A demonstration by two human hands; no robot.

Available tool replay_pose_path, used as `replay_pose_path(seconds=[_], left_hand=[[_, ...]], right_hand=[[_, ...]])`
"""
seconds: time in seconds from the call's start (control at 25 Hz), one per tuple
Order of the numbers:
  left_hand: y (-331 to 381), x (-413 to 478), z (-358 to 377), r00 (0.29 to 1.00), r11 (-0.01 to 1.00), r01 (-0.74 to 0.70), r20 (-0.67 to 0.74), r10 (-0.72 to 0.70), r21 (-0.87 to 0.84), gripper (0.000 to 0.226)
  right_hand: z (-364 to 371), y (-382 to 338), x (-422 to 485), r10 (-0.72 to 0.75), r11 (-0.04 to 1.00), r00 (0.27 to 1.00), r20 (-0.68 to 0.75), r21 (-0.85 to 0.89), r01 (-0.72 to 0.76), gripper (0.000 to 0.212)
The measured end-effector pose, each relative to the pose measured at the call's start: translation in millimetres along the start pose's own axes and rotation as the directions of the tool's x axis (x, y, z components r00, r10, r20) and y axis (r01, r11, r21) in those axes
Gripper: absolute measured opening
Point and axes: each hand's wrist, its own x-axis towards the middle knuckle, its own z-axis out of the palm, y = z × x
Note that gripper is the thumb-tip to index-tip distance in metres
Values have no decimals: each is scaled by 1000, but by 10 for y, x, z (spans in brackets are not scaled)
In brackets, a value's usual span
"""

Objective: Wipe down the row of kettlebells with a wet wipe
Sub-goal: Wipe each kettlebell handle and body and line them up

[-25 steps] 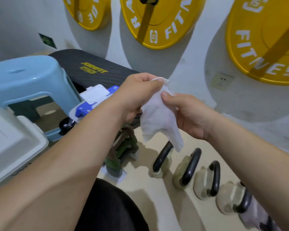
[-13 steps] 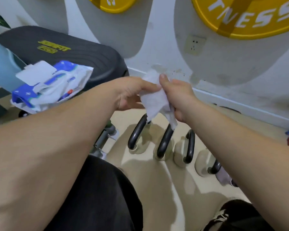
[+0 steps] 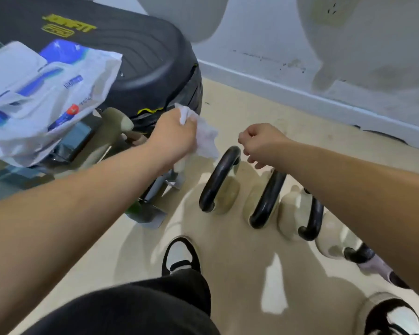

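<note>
Here, wipe (image 3: 206,139) in left hand (image 3: 173,139).

The wet wipe (image 3: 205,139) is plain white. The kettlebells (image 3: 286,213) have cream bodies and glossy black handles; the one farthest right (image 3: 379,265) looks pale lilac. The padded table (image 3: 136,52) is black with fine ribbed lines, a yellow logo on top and a yellow trim mark at its edge. The wipes pack (image 3: 46,93) is white with bright blue panels and a small red mark. The floor (image 3: 240,274) is beige, and the wall (image 3: 264,32) is pale grey with dark scuffs. The shoes (image 3: 180,255) are black and white, and the trousers (image 3: 131,308) black.
</note>
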Motion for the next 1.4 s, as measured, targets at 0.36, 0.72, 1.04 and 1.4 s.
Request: replay_pose_path(seconds=[0.36, 0.72, 1.04, 1.4], left_hand=[[-502, 86, 826, 952, 995, -23, 302, 51, -95, 37], [-911, -603, 950, 837, 784, -507, 420, 350, 358, 82], [-632, 90, 1231, 857, 745, -480, 429, 285, 464, 65], [-1005, -730, 1095, 953, 825, -299, 197, 231, 479, 79]], right_hand=[[167, 387, 498, 85, 993, 996, 5, 85, -85, 59], [133, 405, 387, -17, 987, 995, 97, -158, 33, 51], [261, 402, 448, 25, 982, 986, 168, -187, 7, 22], [295, 329, 589, 238, 945, 962, 132, 196, -261, 29]])
